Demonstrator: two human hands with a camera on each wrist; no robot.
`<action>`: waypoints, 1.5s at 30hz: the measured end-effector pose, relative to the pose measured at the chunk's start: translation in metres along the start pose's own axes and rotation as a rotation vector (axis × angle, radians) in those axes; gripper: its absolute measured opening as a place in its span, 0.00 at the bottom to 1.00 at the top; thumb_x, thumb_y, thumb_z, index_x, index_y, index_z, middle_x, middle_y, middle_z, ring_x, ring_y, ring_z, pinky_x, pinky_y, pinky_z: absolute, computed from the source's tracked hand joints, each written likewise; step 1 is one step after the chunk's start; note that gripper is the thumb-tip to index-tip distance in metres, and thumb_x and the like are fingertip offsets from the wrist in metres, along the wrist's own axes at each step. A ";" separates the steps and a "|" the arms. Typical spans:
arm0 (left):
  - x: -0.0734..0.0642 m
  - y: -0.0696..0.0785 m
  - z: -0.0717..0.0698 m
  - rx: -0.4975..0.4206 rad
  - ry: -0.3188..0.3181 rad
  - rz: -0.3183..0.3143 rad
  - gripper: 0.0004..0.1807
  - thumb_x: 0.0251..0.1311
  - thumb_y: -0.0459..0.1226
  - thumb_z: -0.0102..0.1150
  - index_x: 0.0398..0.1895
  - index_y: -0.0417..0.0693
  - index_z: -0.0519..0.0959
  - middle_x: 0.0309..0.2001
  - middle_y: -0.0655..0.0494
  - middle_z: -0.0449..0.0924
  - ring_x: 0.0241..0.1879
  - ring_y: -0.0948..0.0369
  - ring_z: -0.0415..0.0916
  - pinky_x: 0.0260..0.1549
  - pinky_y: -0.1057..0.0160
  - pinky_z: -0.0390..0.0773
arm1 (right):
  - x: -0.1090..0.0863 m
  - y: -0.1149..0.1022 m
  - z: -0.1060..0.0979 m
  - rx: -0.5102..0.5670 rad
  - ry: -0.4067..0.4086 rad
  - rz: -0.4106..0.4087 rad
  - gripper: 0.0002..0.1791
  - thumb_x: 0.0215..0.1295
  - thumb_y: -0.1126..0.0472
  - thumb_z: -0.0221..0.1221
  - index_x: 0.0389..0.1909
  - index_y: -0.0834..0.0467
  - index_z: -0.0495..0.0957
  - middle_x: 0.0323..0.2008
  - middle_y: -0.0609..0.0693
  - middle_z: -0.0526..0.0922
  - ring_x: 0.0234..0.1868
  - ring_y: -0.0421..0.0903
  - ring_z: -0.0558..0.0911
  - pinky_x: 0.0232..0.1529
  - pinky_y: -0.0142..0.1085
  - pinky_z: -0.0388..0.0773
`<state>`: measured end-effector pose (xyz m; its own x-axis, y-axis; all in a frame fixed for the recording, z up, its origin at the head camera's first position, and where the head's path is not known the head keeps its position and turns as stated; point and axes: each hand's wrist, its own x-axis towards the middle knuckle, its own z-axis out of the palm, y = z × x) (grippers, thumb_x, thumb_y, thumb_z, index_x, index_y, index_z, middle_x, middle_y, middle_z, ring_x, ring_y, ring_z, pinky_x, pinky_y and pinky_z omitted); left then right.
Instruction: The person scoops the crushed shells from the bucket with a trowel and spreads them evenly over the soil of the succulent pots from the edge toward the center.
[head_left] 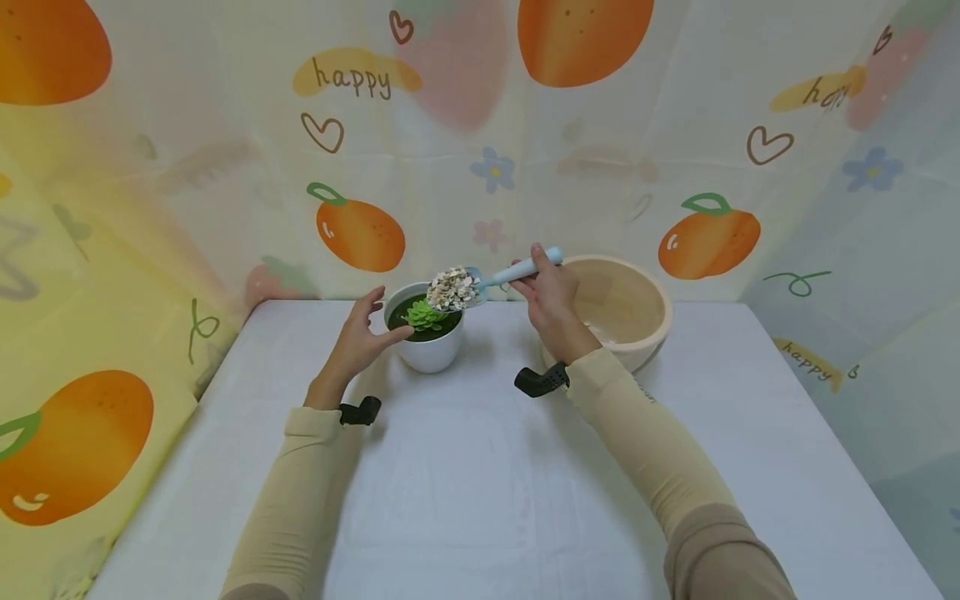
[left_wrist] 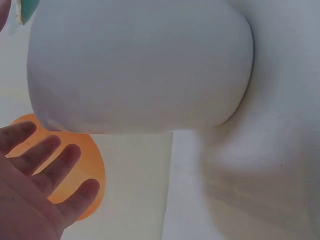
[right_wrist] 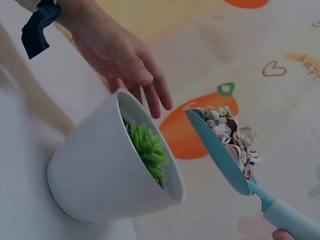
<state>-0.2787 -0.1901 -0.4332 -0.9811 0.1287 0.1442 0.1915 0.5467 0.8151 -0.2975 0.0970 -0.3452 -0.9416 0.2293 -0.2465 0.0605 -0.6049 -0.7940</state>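
My right hand (head_left: 553, 300) grips the pale handle of a light blue trowel (right_wrist: 220, 150), its blade heaped with small seashells (right_wrist: 235, 135). In the head view the loaded blade overlaps the rim of a white flowerpot (head_left: 431, 354); the right wrist view shows it above the pot's mouth, a little to the side. Inside the pot a green succulent (right_wrist: 147, 150) sits in dark soil. My left hand (head_left: 360, 337) is spread beside the pot's left rim, fingers parted and loosely bent, holding nothing. In the left wrist view its fingers (left_wrist: 57, 170) lie alongside the pot wall.
A large cream bowl (head_left: 652, 329) stands on the right behind my right wrist, a few light bits showing inside. A white cloth covers the table (head_left: 465, 500), and a printed curtain (head_left: 450, 167) hangs behind its back edge. Each wrist wears a black camera mount (head_left: 542, 381).
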 end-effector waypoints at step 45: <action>0.003 -0.017 0.020 -0.166 -0.045 -0.048 0.57 0.51 0.42 0.72 0.78 0.46 0.43 0.77 0.46 0.47 0.74 0.48 0.50 0.69 0.43 0.59 | 0.003 0.057 0.034 -0.129 0.034 -0.065 0.19 0.70 0.59 0.58 0.53 0.69 0.75 0.42 0.61 0.82 0.44 0.53 0.84 0.51 0.46 0.82</action>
<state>-0.2839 -0.1824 -0.4576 -0.9861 0.1452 0.0807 0.1342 0.4098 0.9023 -0.3085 0.0376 -0.3720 -0.9335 0.2914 -0.2091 0.0439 -0.4856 -0.8731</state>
